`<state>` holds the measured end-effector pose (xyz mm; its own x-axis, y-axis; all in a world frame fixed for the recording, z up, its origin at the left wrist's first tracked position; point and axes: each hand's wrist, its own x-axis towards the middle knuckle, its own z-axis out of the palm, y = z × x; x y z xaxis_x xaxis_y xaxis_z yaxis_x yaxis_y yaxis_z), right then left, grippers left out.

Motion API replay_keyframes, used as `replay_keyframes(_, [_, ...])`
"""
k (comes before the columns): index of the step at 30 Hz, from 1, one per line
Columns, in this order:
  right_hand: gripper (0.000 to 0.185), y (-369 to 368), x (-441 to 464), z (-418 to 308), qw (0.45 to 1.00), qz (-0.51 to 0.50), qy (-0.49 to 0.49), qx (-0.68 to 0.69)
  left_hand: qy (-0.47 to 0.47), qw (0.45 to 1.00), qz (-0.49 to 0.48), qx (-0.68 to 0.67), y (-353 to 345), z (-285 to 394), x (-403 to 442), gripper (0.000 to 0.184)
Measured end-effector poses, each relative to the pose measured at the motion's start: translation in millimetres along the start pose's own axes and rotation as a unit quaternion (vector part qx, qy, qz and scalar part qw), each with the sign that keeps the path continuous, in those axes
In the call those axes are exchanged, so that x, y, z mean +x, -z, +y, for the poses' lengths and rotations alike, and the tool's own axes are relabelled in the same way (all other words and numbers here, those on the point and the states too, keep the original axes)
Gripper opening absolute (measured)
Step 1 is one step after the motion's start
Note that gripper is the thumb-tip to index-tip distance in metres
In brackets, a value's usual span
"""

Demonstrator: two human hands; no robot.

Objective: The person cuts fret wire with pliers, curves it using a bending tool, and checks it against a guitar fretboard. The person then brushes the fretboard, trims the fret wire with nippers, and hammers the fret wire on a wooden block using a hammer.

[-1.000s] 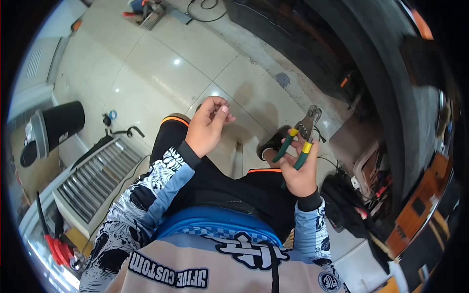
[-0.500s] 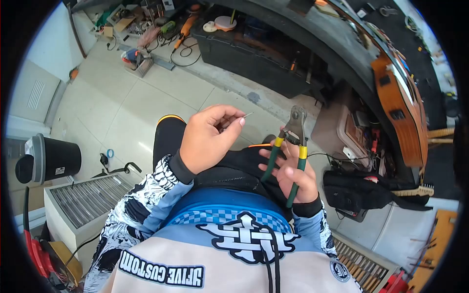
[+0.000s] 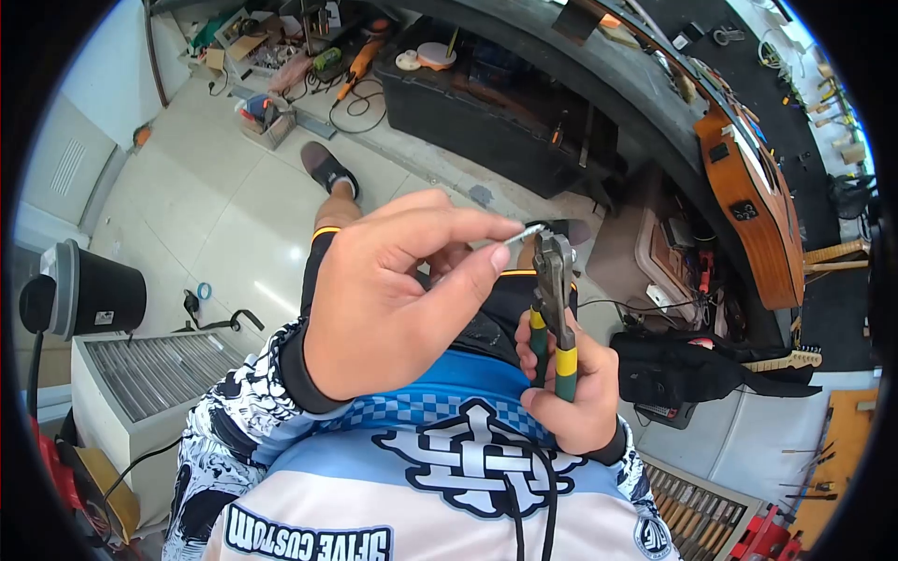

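Observation:
Between the thumb and forefinger of my left hand (image 3: 388, 304) is a short, thin piece of silvery metal wire (image 3: 524, 234). Its far end is at the jaw tips of a pair of cutting pliers (image 3: 556, 276); whether it lies between the jaws I cannot tell. My right hand (image 3: 582, 397) is wrapped round the pliers' green and yellow handles, which stand upright with the head pointing away from me. The left hand's other fingers are curled and partly hidden behind its thumb.
An acoustic guitar body (image 3: 753, 210) lies on the bench at right, above a black bag (image 3: 687, 360). A black chest (image 3: 486, 117) stands ahead. Slatted cabinets (image 3: 154, 374) flank me, with a black bin (image 3: 103, 290) at left and corded tools (image 3: 360, 65) on the floor.
The pliers have turned and their handles have come closer together as my right hand closed round them. My left hand has moved up toward the camera and right, bringing the wire to the jaws.

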<state>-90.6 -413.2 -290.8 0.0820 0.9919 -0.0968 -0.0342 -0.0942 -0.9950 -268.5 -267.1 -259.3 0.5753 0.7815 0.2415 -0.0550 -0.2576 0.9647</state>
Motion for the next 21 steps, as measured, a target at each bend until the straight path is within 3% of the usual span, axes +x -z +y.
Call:
replay_keyframes(10, [0.091,11,40,8,0.994,-0.020,-0.085,0.064,0.034,0.999,0.013,-0.013,3,-36,29,0.020])
replay_keyframes(21, [0.090,16,44,14,0.992,-0.005,-0.104,0.071,0.056,0.998,0.008,-0.005,-2,-48,39,0.019])
